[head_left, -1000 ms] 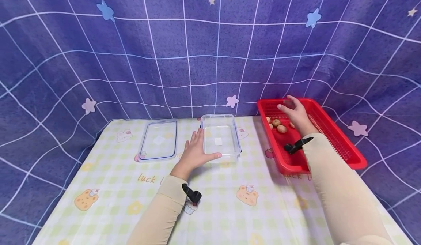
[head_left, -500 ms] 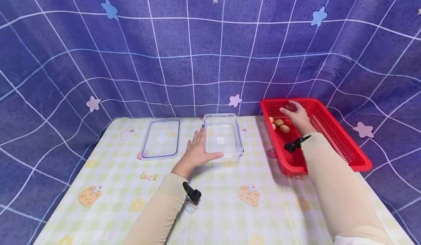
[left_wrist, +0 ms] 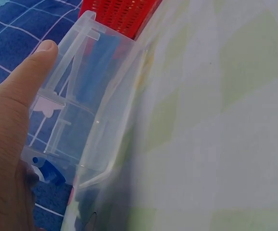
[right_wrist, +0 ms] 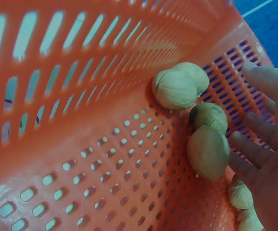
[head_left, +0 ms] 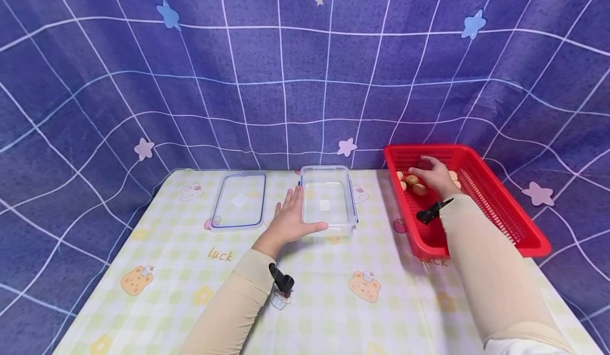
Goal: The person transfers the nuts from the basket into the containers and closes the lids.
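Note:
My left hand [head_left: 288, 222] is at the near left corner of a clear plastic food container [head_left: 329, 222]. Its thumb lies along the near edge, its straight fingers beside the left side; in the left wrist view the thumb [left_wrist: 38, 62] touches the container's wall [left_wrist: 76, 120]. Inside the red plastic basket [head_left: 505, 206], my right hand [head_left: 436, 176] reaches down with fingers spread and slightly bent. Several tan, walnut-like nuts [head_left: 420, 189] lie at the basket's far end. In the right wrist view the fingertips are close beside a smooth nut [right_wrist: 208, 153], with nothing visibly held.
A clear lid [head_left: 238, 201] with a blue seal lies flat left of the container. The checked tablecloth [head_left: 324, 312] covers the table, and a dark blue curtain [head_left: 305, 100] hangs behind it. High perforated walls surround the nuts in the basket.
My right hand has lowered deeper into the basket, towards the nuts. More nuts show to the right of it. The left hand stays at the container; the view has shifted slightly.

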Tool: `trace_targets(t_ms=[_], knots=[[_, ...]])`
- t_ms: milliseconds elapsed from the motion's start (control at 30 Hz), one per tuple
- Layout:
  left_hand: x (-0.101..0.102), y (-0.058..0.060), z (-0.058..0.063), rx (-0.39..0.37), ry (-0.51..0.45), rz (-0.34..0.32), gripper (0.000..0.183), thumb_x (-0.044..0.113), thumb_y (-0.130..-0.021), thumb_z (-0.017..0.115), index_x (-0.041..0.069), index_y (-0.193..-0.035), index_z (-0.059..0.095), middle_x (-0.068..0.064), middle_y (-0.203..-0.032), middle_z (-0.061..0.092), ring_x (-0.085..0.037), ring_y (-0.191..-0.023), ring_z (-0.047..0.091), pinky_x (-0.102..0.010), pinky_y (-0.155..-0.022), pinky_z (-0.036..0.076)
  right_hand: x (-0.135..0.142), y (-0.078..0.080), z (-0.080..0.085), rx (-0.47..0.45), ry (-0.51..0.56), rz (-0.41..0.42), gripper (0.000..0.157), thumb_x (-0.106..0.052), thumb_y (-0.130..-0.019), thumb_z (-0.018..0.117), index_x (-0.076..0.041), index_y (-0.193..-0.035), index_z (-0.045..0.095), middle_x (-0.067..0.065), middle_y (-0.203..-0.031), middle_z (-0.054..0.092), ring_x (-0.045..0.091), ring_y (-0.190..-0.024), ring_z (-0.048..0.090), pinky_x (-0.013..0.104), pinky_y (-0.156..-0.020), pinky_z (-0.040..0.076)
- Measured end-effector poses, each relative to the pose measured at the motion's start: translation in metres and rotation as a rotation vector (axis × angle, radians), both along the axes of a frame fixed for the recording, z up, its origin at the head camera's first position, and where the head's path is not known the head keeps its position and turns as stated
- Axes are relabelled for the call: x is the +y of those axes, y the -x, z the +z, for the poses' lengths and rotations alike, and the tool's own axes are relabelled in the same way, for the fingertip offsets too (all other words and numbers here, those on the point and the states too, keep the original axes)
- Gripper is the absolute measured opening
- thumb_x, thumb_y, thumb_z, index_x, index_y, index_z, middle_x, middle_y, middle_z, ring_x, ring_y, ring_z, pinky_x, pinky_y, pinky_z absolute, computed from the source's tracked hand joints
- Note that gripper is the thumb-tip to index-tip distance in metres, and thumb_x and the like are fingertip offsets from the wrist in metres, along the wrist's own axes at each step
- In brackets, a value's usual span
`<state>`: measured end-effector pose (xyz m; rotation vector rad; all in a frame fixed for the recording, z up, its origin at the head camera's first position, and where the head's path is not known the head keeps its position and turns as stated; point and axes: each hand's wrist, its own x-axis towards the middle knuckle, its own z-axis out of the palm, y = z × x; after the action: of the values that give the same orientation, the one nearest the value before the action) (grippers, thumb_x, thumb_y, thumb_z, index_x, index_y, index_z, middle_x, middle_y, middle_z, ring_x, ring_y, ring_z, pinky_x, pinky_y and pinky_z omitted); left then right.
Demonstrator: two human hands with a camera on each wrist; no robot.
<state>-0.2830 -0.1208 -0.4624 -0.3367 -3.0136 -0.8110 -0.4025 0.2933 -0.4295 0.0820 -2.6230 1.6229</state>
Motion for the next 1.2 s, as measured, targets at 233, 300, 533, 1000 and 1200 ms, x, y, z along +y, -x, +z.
trace_targets(t_ms=[233,300,533,1000,1200], knots=[[-0.001,0.000,0.000,0.001,0.008,-0.006,0.134,0.083,-0.073,0.065,0.005,-0.163,0.004,-0.011,-0.170,0.005,-0.027,-0.156,-0.003,-0.063,-0.121,0.006,0.006,0.004,-0.010,-0.046,-0.012,0.038,0.074,-0.014,-0.097,0.067,0.011,-0.154,0.026,0.034,-0.150,0.039,0.032,-0.128,0.047,0.028,-0.106,0.042],[-0.001,0.001,-0.001,-0.001,0.007,-0.005,0.134,0.083,-0.073,0.065,0.005,-0.163,0.003,-0.010,-0.170,0.004,-0.027,-0.156,-0.003,-0.063,-0.121,0.006,0.007,0.004,-0.011,-0.057,-0.014,0.050,0.074,-0.014,-0.096,0.068,0.011,-0.153,0.028,0.034,-0.144,0.045,0.022,-0.114,0.055,0.019,-0.091,0.047],[0.000,0.000,0.000,0.007,-0.013,-0.006,0.132,0.078,-0.075,0.070,0.004,-0.162,0.005,-0.012,-0.170,0.006,-0.028,-0.156,-0.001,-0.064,-0.121,0.007,0.008,0.010,-0.018,-0.179,0.132,0.133,0.075,-0.006,-0.096,0.068,0.013,-0.151,0.021,0.007,-0.093,0.064,0.008,-0.063,0.057,0.023,-0.057,0.051],[0.000,0.000,-0.001,0.000,-0.015,-0.004,0.131,0.078,-0.075,0.069,0.004,-0.162,0.006,-0.013,-0.170,0.007,-0.026,-0.156,-0.003,-0.064,-0.121,0.008,0.013,0.018,-0.026,-0.203,-0.020,0.163,0.069,-0.014,-0.098,0.066,0.015,-0.148,0.027,0.015,-0.100,0.058,0.012,-0.070,0.059,0.025,-0.064,0.055],[0.001,0.000,0.001,-0.005,-0.004,-0.008,0.131,0.077,-0.076,0.069,0.005,-0.162,0.003,-0.010,-0.170,0.003,-0.028,-0.156,-0.003,-0.063,-0.121,0.006,0.013,0.018,-0.024,-0.207,-0.053,0.147,0.058,-0.007,-0.096,0.065,0.015,-0.141,0.036,0.017,-0.101,0.059,0.013,-0.070,0.058,0.026,-0.062,0.054]])
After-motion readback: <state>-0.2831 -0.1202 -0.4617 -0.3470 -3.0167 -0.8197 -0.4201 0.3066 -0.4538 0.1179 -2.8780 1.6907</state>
